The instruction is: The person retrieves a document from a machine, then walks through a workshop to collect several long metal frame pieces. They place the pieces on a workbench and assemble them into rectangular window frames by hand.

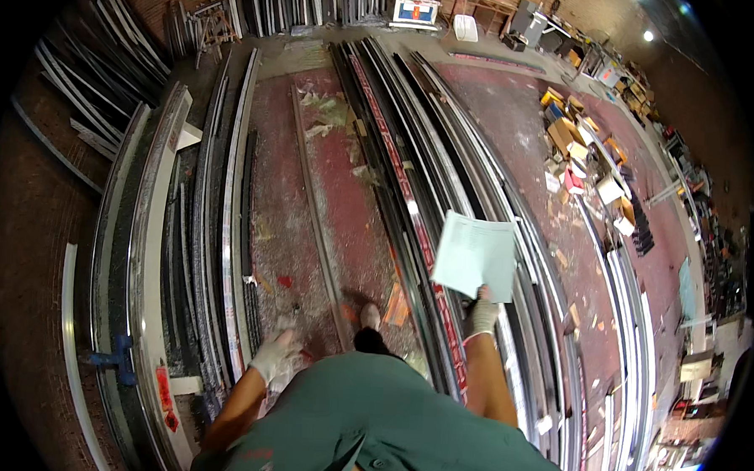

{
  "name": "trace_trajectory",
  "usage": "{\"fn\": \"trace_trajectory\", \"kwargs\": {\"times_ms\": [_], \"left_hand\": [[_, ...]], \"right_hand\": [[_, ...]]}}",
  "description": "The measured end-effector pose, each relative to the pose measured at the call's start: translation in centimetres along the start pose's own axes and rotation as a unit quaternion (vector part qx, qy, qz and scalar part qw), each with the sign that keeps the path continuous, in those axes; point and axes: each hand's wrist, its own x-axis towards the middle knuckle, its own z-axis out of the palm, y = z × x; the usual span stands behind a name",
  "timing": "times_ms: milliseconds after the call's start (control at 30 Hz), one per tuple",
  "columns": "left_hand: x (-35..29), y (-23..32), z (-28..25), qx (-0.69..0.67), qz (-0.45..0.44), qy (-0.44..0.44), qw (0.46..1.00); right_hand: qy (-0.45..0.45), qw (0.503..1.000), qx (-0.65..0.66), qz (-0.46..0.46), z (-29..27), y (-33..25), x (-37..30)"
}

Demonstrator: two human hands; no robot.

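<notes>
My right hand (pixel 483 314), in a pale work glove with dark fingers, grips the lower edge of a folded sheet of paper (pixel 474 255). The sheet is pale with faint print and is held out over a bundle of long metal profiles (pixel 447 175). My left hand (pixel 274 354), in a whitish glove, hangs low at my left side. Its fingers are smeared, so their pose is unclear. Crumpled clear plastic film (pixel 291 368) shows close beside it; whether the hand touches it I cannot tell. One shoe (pixel 370 316) shows on the floor between the stacks.
Long profiles (pixel 227 204) lie in rows to my left, with a blue clamp (pixel 122 360) on one. A single bar (pixel 307 190) runs along the red floor ahead. Cardboard boxes (pixel 566 138) lie scattered at right. More profiles (pixel 629 331) lie far right; others lean against the back wall.
</notes>
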Motion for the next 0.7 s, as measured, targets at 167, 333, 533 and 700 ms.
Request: {"fn": "trace_trajectory", "kwargs": {"times_ms": [167,333,533,700], "left_hand": [[10.1,-2.5,-9.7,0.366,0.016,0.149,0.918],[14.4,1.4,-13.6,0.422,-0.022,0.129,0.897],[27.4,6.3,-19.2,0.635,-0.042,0.000,0.771],[39.6,25.4,-21.9,0.698,-0.074,-0.076,0.708]], "right_hand": [[-0.130,0.990,0.031,0.052,20.2,-2.8,6.3],[-0.306,0.951,0.056,0.002,37.8,-8.4,6.0],[-0.341,0.939,0.055,-0.013,55.2,-7.6,9.6],[-0.309,0.950,0.035,0.014,68.5,-7.3,9.9]]}}
